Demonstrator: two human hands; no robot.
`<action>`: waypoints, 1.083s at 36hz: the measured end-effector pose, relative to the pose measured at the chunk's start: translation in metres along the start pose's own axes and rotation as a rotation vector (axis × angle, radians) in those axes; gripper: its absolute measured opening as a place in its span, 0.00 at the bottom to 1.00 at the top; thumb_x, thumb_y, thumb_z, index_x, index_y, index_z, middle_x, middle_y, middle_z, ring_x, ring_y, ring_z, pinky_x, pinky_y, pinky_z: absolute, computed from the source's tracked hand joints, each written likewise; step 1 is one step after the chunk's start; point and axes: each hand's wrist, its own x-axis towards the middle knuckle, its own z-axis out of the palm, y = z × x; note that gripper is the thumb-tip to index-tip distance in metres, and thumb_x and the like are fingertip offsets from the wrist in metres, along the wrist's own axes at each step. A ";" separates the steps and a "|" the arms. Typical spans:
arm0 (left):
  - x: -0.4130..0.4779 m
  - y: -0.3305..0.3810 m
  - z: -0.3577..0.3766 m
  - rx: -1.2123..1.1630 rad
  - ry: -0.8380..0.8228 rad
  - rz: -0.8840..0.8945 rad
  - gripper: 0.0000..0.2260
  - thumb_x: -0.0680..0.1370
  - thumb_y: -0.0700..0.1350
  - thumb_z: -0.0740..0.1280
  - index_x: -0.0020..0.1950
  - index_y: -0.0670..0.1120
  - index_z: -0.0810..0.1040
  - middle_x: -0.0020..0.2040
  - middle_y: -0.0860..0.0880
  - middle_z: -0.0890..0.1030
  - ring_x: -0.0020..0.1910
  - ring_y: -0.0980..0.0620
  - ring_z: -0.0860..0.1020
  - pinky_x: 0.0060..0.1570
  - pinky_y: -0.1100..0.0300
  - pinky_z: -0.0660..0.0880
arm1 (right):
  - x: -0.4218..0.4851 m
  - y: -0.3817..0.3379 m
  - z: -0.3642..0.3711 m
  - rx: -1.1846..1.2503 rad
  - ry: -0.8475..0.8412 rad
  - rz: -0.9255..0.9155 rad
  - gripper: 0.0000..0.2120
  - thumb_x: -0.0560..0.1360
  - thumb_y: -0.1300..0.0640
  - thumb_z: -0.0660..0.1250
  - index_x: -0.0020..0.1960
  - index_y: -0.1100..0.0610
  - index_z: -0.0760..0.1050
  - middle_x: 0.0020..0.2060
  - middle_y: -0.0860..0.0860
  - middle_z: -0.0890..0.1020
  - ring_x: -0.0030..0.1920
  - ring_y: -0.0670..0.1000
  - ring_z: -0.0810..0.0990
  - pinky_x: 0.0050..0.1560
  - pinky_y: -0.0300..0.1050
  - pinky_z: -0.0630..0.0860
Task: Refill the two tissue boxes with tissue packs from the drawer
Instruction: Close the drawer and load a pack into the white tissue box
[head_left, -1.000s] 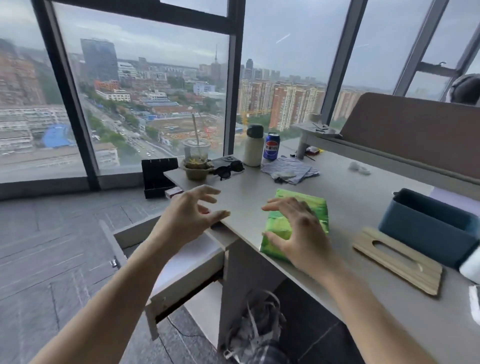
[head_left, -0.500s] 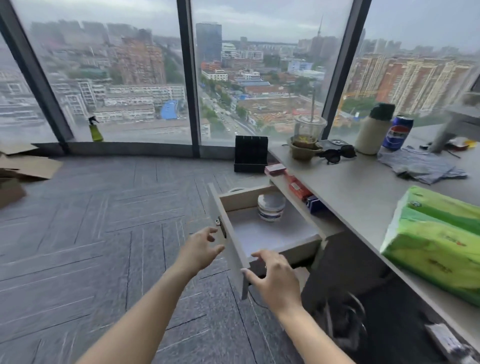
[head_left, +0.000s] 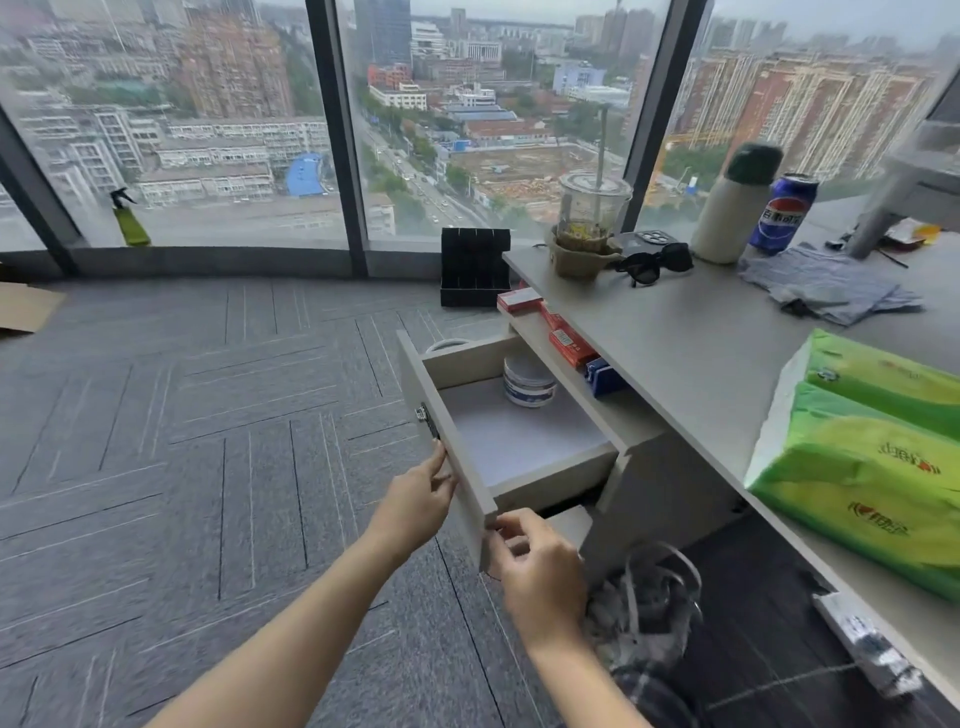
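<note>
Drawer (head_left: 511, 441) stands open; its front panel runs 11-to-5 o'clock. Left hand (head_left: 418, 501) pinches the panel's outer face; right hand (head_left: 540, 564) grips its near corner. Closing travel: toward 2 o'clock. Tissue packs (head_left: 872, 457) lie on the bench (head_left: 685, 332), at 3 o'clock.

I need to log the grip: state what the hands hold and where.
Both hands are on the open drawer: left hand on its front panel's outer face, right hand at the near bottom corner.
</note>
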 end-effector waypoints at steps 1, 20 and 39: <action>0.002 0.004 0.004 -0.016 -0.014 0.004 0.25 0.81 0.50 0.60 0.77 0.55 0.56 0.61 0.45 0.81 0.50 0.49 0.82 0.49 0.57 0.77 | 0.001 0.003 -0.001 0.021 0.031 0.024 0.07 0.72 0.43 0.68 0.46 0.44 0.78 0.34 0.39 0.82 0.35 0.39 0.81 0.35 0.44 0.79; 0.012 0.077 0.088 -0.261 -0.281 0.120 0.31 0.78 0.41 0.57 0.67 0.76 0.55 0.68 0.53 0.76 0.38 0.62 0.71 0.37 0.68 0.68 | 0.020 0.055 -0.012 0.301 0.230 0.358 0.21 0.79 0.63 0.58 0.70 0.51 0.71 0.59 0.51 0.83 0.53 0.51 0.83 0.46 0.36 0.77; 0.020 0.098 0.083 -0.333 -0.326 0.171 0.28 0.78 0.35 0.58 0.65 0.68 0.69 0.64 0.51 0.79 0.65 0.55 0.75 0.67 0.50 0.70 | 0.037 0.064 -0.037 0.561 -0.008 0.388 0.26 0.78 0.71 0.54 0.75 0.57 0.62 0.70 0.44 0.66 0.73 0.45 0.64 0.72 0.38 0.59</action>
